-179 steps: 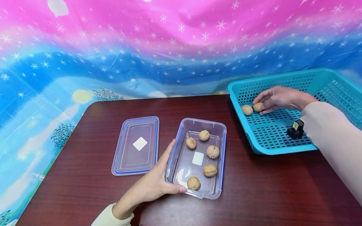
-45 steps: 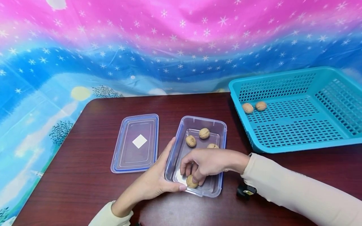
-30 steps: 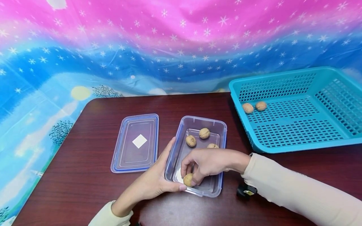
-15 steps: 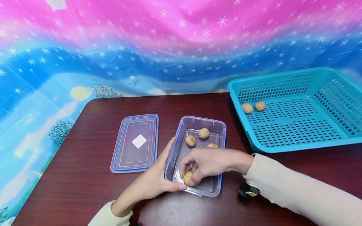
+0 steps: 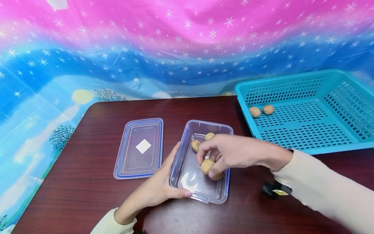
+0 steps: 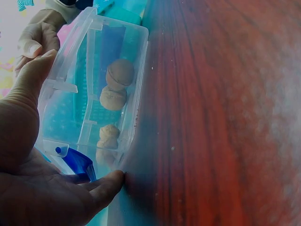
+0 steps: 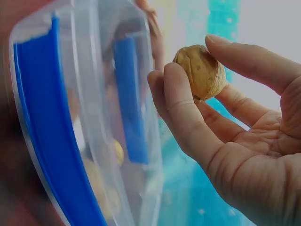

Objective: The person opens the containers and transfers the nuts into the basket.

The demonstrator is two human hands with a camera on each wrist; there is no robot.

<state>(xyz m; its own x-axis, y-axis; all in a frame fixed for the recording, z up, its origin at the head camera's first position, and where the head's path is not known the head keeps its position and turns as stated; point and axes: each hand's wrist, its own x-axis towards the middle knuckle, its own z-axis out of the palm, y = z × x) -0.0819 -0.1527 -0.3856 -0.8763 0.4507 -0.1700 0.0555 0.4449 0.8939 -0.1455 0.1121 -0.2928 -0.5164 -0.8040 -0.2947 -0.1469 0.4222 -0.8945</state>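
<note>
In the head view my right hand [image 5: 236, 151] pinches a walnut [image 5: 206, 166] between thumb and fingers, raised over the clear plastic food container [image 5: 187, 174]. The right wrist view shows the same walnut [image 7: 201, 71] at the fingertips, beside the container's wall with its blue clips. My left hand [image 5: 159, 188] grips the container's near left corner, its thumb on the near rim and its fingers along the left side. Several other walnuts lie in the container, such as one [image 5: 195, 146] toward the back; my right hand partly covers some of them.
A clear lid [image 5: 137, 156] with a blue seal and white sticker lies left of the container. On the right stands a turquoise perforated basket [image 5: 309, 120] holding two walnuts [image 5: 268, 110]. A patterned cloth [image 5: 175, 48] hangs behind the dark wooden table [image 5: 84, 182].
Six seconds ago my right hand was at a walnut in the basket. Now it has lifted the walnut from the container's near end and moved it up and right. The left hand stays put.
</note>
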